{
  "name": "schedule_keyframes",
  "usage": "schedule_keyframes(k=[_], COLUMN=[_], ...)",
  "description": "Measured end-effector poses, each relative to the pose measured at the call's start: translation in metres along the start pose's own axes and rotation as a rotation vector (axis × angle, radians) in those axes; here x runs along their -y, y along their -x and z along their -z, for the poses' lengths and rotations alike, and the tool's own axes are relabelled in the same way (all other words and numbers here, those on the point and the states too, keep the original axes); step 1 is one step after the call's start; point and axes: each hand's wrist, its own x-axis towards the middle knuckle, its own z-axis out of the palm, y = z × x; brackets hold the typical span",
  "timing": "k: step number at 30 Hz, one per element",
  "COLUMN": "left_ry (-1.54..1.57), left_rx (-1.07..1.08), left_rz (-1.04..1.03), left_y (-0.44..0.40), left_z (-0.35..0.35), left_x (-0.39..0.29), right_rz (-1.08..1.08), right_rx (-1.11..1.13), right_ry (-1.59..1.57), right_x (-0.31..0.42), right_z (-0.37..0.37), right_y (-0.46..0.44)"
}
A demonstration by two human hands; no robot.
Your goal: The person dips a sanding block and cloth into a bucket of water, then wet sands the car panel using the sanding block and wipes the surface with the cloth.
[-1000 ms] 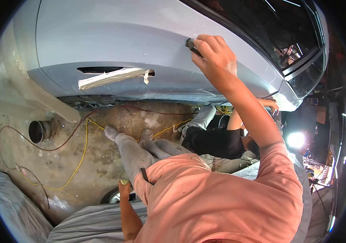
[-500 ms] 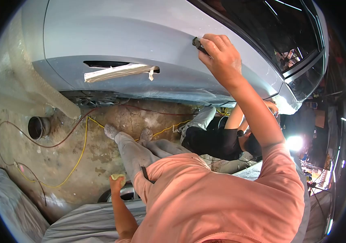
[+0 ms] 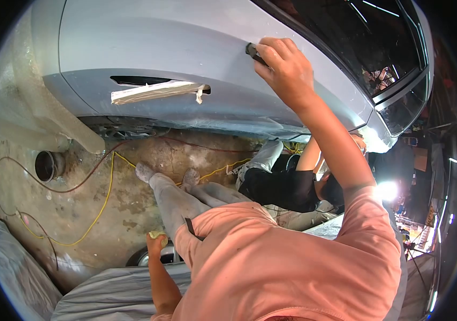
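My right hand point(image 3: 287, 67) is raised against the grey car door point(image 3: 185, 51), its fingers closed round a small dark block point(image 3: 252, 52) that touches the panel below the window. Low at the left, beside my thigh, my left hand point(image 3: 155, 244) is closed on a pale yellow-green piece point(image 3: 158, 234), which may be a sponge or cloth. White masking tape point(image 3: 153, 93) hangs over the handle opening point(image 3: 132, 81) in the door. The part of each held piece inside the fingers is hidden.
A co-worker in a black shirt point(image 3: 279, 188) crouches at the right by the car. Red and yellow hoses point(image 3: 100, 214) cross the floor near a round container point(image 3: 49, 166). Grey sheeting point(image 3: 110, 294) covers something behind me, beside a wheel point(image 3: 144, 259). A bright lamp point(image 3: 387, 191) shines at the right.
My right hand with the block went slightly right, then back left and up along the door. My left hand has shifted left, the yellow-green piece now showing above its fingers.
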Motion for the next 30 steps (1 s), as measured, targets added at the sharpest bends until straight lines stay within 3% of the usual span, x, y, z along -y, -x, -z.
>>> schedule_keyframes(k=[30], left_ry=[0.088], left_rx=[0.008], left_rz=[-0.007], left_y=[0.008], left_z=[-0.007], left_x=[0.002], right_rz=[-0.032], right_rx=[-0.026], right_ry=[0.019], right_x=[-0.002], right_z=[0.001], right_y=[0.008])
